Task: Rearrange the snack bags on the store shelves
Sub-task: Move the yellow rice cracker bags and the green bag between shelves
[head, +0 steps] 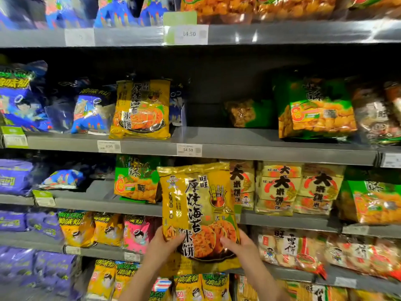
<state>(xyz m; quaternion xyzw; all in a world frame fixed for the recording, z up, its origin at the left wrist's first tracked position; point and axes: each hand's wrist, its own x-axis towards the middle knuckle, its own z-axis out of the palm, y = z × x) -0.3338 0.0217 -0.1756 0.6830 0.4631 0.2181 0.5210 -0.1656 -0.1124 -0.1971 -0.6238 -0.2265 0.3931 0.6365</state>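
The glossy yellow snack bag with black characters and orange-brown crackers (198, 216) matches a yellow bag on the grey metal shelf (141, 109), near green-and-orange bags (314, 109) and blurred, seemingly blue-and-purple packets (19, 101).

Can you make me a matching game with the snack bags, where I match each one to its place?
Things:
1. yellow bag with rice cracker picture
2. matching yellow bag
3. pink bag
4. big green and orange bag

Places:
A. standing on the shelf above the 4.99 tag
B. right side of the same shelf as the 14.50 tag, beside an empty gap
C. held in the left hand and right hand
D. lower shelf, left of the hands, next to yellow bags

Pairs: 1-C, 2-A, 3-D, 4-B
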